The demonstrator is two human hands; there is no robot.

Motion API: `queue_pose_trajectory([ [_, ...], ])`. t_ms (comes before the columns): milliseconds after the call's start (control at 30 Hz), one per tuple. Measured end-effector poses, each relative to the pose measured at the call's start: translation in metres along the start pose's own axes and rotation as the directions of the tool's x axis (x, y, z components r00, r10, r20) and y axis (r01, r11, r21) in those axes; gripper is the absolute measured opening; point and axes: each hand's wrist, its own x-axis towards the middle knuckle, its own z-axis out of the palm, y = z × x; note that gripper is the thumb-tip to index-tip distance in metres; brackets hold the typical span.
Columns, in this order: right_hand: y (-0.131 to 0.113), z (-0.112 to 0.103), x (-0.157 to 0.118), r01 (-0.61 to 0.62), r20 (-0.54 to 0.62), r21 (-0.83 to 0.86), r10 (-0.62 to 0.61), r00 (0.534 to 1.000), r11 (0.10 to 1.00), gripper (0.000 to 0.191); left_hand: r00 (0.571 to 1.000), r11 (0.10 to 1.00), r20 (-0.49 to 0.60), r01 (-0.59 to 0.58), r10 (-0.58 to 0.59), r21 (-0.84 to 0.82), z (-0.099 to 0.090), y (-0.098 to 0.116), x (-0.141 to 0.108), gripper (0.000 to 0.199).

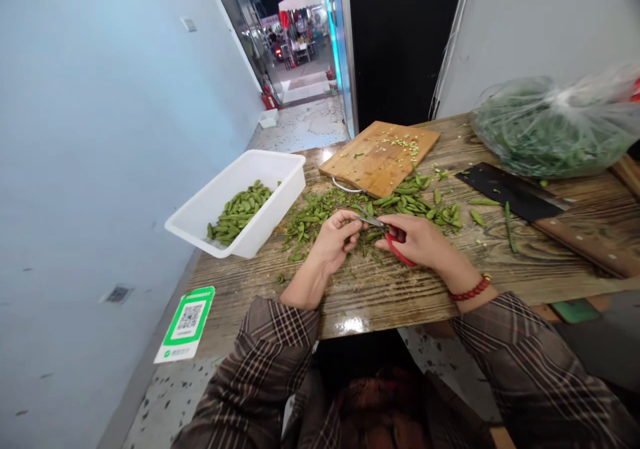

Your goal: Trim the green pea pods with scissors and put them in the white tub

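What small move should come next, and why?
Perhaps a small, careful snip: the right hand grips the scissors, their blades close to the curled left hand, and loose pods lie just beyond. Anything the left hand pinches is too hidden to tell.

We see a wooden table (pixel 390 305) with streaky grain. Loose green pods (pixel 407 205) and scraps spread across its middle. A white tub (pixel 273 225) stands at the left edge, and a cutting board (pixel 357 162) lies at the far side. To our right we have a cleaver (pixel 505 189), with a clear bag (pixel 550 129) of greens just beyond it. A green-and-white card (pixel 207 297) sits at the near left corner.
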Motion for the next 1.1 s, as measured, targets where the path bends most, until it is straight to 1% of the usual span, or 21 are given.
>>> queue_pose_trajectory([
  [167,-0.003,0.0,0.0,0.03,0.006,0.03,-0.03,1.0,0.999,0.042,1.0,0.996,-0.011,0.007,-0.006,0.091,0.006,-0.003,-0.003,0.033],
  [333,-0.004,-0.002,-0.002,-0.01,0.005,-0.026,0.01,1.0,1.0,0.038,1.0,0.991,-0.029,0.005,-0.002,0.134,0.004,-0.003,-0.003,0.033],
  [533,-0.006,-0.006,-0.002,-0.011,0.05,-0.095,0.016,0.999,0.995,0.032,1.0,0.992,-0.018,0.017,-0.015,0.126,0.002,-0.002,-0.002,0.031],
  [600,-0.006,-0.006,-0.002,-0.006,0.059,-0.086,0.011,0.998,0.996,0.029,1.0,0.993,-0.018,0.015,-0.013,0.116,0.002,-0.001,-0.001,0.029],
  [667,-0.006,-0.006,-0.001,-0.005,0.043,-0.046,0.007,0.999,0.999,0.029,1.0,0.995,-0.007,0.016,-0.015,0.094,0.001,0.001,-0.001,0.026],
  [733,-0.003,-0.007,0.0,-0.036,-0.043,0.004,0.036,0.998,0.999,0.032,1.0,0.999,0.014,0.023,-0.024,0.049,-0.001,0.004,0.0,0.023],
  [767,-0.002,-0.008,0.001,-0.066,-0.119,0.03,0.07,0.991,0.997,0.035,0.999,0.999,0.023,0.025,-0.026,0.021,-0.002,0.006,0.0,0.022],
  [800,0.0,-0.008,0.002,-0.102,-0.205,0.058,0.112,0.972,0.993,0.037,0.999,1.0,0.028,0.026,-0.026,-0.002,-0.002,0.008,0.0,0.021],
  [867,0.004,-0.01,0.003,-0.172,-0.35,0.121,0.204,0.914,0.978,0.04,1.0,1.0,0.023,0.018,-0.018,0.004,-0.004,0.009,0.002,0.022],
  [933,0.006,-0.012,0.005,-0.211,-0.407,0.17,0.264,0.875,0.963,0.041,1.0,0.993,0.016,-0.007,0.006,0.115,-0.004,0.006,0.005,0.025],
  [967,0.007,-0.012,0.005,-0.223,-0.409,0.176,0.277,0.869,0.959,0.041,0.999,0.976,0.018,-0.032,0.029,0.215,-0.004,0.003,0.008,0.023],
  [1000,0.007,-0.012,0.006,-0.23,-0.399,0.169,0.28,0.873,0.958,0.041,0.997,0.938,0.027,-0.072,0.067,0.34,-0.005,0.0,0.01,0.019],
  [1033,0.006,-0.012,0.006,-0.232,-0.382,0.153,0.274,0.883,0.961,0.041,0.992,0.868,0.048,-0.127,0.119,0.48,-0.005,-0.003,0.013,0.015],
  [1067,0.005,-0.011,0.005,-0.23,-0.358,0.129,0.262,0.896,0.965,0.041,0.981,0.764,0.081,-0.187,0.175,0.617,-0.005,-0.006,0.015,0.011],
  [1100,0.004,-0.01,0.005,-0.226,-0.332,0.102,0.247,0.91,0.969,0.041,0.967,0.634,0.126,-0.242,0.223,0.734,-0.006,-0.009,0.017,0.01],
])
